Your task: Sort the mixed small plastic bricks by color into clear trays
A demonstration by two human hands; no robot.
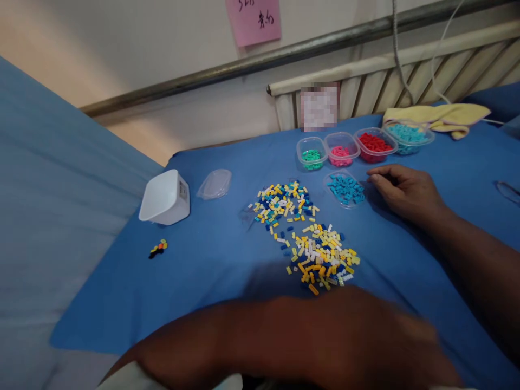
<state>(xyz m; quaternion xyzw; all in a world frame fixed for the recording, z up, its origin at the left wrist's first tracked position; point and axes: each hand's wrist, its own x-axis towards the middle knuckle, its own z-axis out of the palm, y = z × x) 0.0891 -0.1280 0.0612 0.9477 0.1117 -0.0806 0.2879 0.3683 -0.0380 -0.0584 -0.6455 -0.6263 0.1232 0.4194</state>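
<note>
My right hand (406, 192) rests on the cloth at the right, thumb and forefinger pinched together. Whatever is between those fingertips, if anything, is hidden. Just left of it lies a clear shallow lid or tray (348, 206) holding blue toy bricks (345, 188). My left hand (377, 336) reaches across the foreground from the left, smeared by motion, its fingers not readable. Beyond that hand is a mixed pile of yellow, white and dark blue bricks (325, 252). A second mixed pile, with some teal bricks (282, 203), lies farther back.
Clear tubs at the back hold green bricks (312, 157), pink bricks (341, 154), red bricks (374, 145) and light blue bricks (408, 134). A yellow cloth (430, 116) lies behind them. Leftward are a clear lid (215, 184), white container (164, 200) and small brick cluster (159, 247).
</note>
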